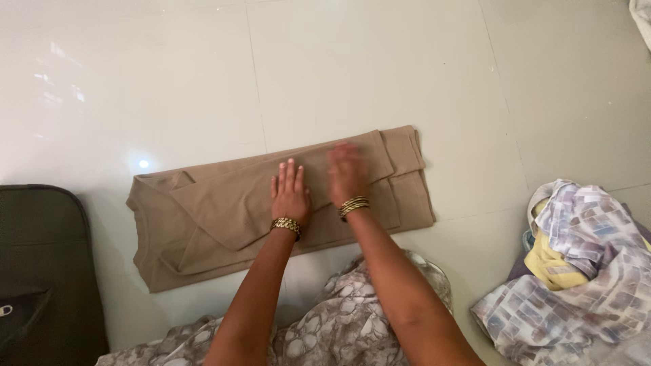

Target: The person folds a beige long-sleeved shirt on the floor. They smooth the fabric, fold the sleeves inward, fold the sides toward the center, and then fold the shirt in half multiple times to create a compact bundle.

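Tan garment point(217, 217) folded long on the floor point(380, 74), both hands flat on its middle.
Left hand point(290, 195) and right hand point(348, 175): fingers released, gripping nothing. Risk: a sideways push could slide the layers on the glossy tile and open the stepped right-end folds. Cloth pile point(583, 271) right of garment, dark case point(41, 271) left.

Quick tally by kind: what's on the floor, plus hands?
Tan folded garment: 1
Pile of patterned and yellow cloth: 1
Dark suitcase: 1
White cloth at the corner: 1
Hands: 2, left hand and right hand, both flat on the garment
Total: 6
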